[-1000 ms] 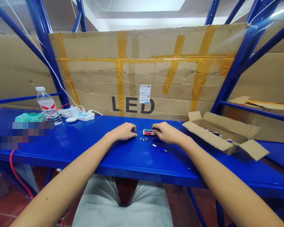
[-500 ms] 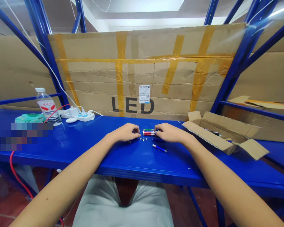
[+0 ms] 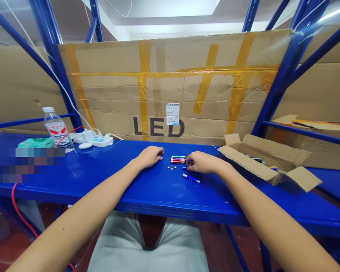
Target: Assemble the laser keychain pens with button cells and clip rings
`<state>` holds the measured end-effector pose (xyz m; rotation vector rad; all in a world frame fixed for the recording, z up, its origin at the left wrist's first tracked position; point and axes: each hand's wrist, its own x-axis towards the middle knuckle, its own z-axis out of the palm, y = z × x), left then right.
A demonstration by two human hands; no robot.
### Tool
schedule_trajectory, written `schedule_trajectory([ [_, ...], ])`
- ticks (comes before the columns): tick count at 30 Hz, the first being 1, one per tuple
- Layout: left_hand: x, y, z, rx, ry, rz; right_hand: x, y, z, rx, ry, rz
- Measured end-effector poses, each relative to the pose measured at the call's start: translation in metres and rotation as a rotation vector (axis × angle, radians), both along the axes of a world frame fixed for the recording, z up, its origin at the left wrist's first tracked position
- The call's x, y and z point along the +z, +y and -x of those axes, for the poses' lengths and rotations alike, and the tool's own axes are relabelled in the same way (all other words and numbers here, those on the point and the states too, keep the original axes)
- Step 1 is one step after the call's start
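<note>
A small bundle of red and green pen-like tubes [image 3: 178, 159] lies on the blue shelf top [image 3: 147, 189]. My right hand [image 3: 201, 162] rests just right of it, fingers curled, fingertips at the bundle's right end. My left hand [image 3: 150, 156] lies to the left of the bundle, fingers curled down on the shelf, apart from it. Three small button cells [image 3: 171, 167] sit between the hands. A blue pen-like tube [image 3: 190, 178] lies in front of my right hand.
An open cardboard box [image 3: 268, 160] stands at the right. A water bottle [image 3: 56, 129], a white power strip [image 3: 98, 139] and a green packet [image 3: 35, 143] are at the left. A taped cardboard sheet marked LED [image 3: 170, 87] closes the back.
My left hand drew back to the left, away from the button cells. My right hand shifted slightly at the bundle's right end.
</note>
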<state>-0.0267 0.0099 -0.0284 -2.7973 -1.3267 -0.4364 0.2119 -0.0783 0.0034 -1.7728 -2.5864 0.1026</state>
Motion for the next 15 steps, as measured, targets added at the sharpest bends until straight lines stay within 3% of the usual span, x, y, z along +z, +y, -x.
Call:
schedule_trajectory([
  [4,-0.004,0.012,-0.008,0.049,-0.02,-0.023,-0.003,0.0,0.0,0.003,0.049,0.008],
  [8,0.002,0.008,-0.005,0.084,-0.041,-0.063,-0.004,0.0,0.0,-0.006,0.056,-0.007],
  [11,0.008,-0.008,-0.002,-0.054,-0.086,-0.097,-0.001,-0.001,0.0,0.002,0.132,-0.071],
  [15,0.009,-0.031,-0.004,-0.321,-0.066,0.093,0.002,-0.003,0.0,0.045,0.281,-0.113],
])
